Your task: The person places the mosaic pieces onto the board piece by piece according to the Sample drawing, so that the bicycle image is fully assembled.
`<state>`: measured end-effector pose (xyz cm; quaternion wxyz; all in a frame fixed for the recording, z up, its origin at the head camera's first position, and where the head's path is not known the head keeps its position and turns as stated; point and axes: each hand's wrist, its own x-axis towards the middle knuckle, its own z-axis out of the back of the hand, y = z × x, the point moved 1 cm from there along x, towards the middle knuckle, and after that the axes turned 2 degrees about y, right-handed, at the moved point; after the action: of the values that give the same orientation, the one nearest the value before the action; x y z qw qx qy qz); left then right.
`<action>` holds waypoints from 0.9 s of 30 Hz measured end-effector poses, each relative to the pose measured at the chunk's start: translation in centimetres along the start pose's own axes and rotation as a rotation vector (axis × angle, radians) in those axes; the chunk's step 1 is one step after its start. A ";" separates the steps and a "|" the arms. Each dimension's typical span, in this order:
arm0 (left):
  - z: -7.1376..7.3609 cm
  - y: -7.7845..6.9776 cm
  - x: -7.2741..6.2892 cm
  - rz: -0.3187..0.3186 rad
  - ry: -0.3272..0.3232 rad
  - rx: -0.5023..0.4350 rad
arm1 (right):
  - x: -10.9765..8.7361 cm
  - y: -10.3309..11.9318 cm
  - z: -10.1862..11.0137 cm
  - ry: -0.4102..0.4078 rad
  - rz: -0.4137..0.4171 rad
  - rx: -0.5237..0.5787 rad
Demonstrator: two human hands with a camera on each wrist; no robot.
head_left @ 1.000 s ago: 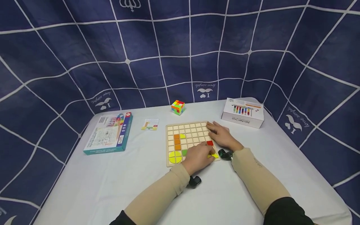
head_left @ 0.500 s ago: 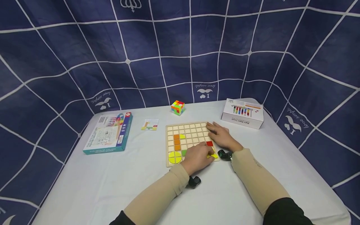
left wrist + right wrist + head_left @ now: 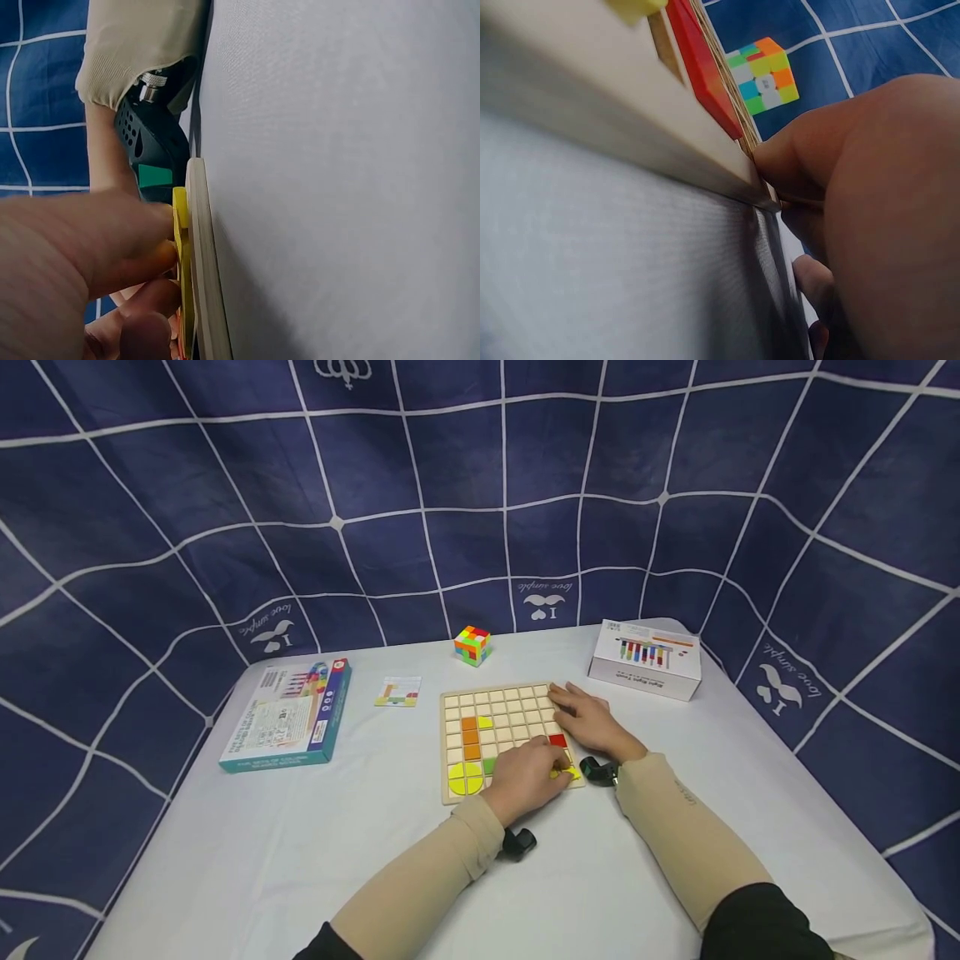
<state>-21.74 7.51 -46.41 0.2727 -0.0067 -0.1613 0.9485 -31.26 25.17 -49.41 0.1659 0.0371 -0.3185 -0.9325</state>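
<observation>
A wooden grid board lies on the table. My left hand reaches over its near right part, with bent fingers pinching a yellow puzzle piece at the board's edge. In the left wrist view that piece lies against the board's top; the head view hides most of it. My right hand rests at the board's right edge, fingertips touching the rim. Close to it sits a red piece. Orange squares, a small yellow piece, a yellow round shape and a green piece occupy other cells.
Behind the board stands a colourful puzzle cube. A small pattern card lies left of it. A flat teal-edged box is at the left, a white box at the back right. Dark blue curtain surrounds the table.
The view shifts very slightly. Both hands stay in almost the same place, with the left fingers still at the yellow puzzle piece; the board has not visibly moved.
</observation>
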 end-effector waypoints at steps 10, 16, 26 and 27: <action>0.2 -0.1 -0.3 -0.047 -0.022 0.120 | 0.2 -0.1 -0.1 0.005 0.015 0.008; 0.2 -0.3 -0.3 -0.046 -0.014 0.163 | 0.3 -0.5 -0.1 0.003 0.017 0.009; 2.6 2.9 -3.8 0.028 -0.190 -0.202 | -0.1 -1.1 -1.3 -0.001 0.026 0.045; 3.4 3.7 -4.3 0.029 -0.231 -0.227 | -0.1 -1.2 -1.5 0.000 0.022 0.047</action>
<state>-20.35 1.30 -44.70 0.2360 0.0694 -0.2977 0.9224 -31.20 25.22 -51.38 0.1751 0.0374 -0.3406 -0.9230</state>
